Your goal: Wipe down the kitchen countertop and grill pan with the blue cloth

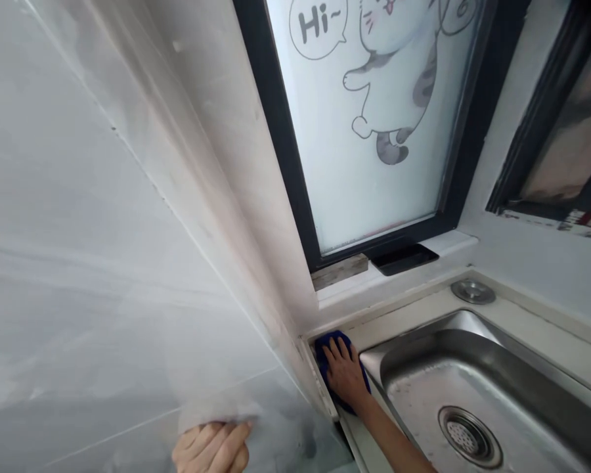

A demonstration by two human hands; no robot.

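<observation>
A crumpled blue cloth (325, 351) lies in the narrow back left corner of the counter, beside the sink. On top of it, my right hand (345, 376) presses down with its fingers a little spread. The hand covers much of the cloth. My left hand (211, 448) is at the bottom of the view, in front of the glossy grey marbled wall (103, 315). Its fingers are curled closed, and I cannot make out whether anything is inside them. The lower part of that hand is cut off by the frame's edge.
A steel sink (423, 394) with a round drain (465, 435) is to the right. A round metal lid (473, 291) sits on the counter behind it. On the window ledge are a black tray (404, 259) and a worn block (339, 270), below a frosted window (374, 190).
</observation>
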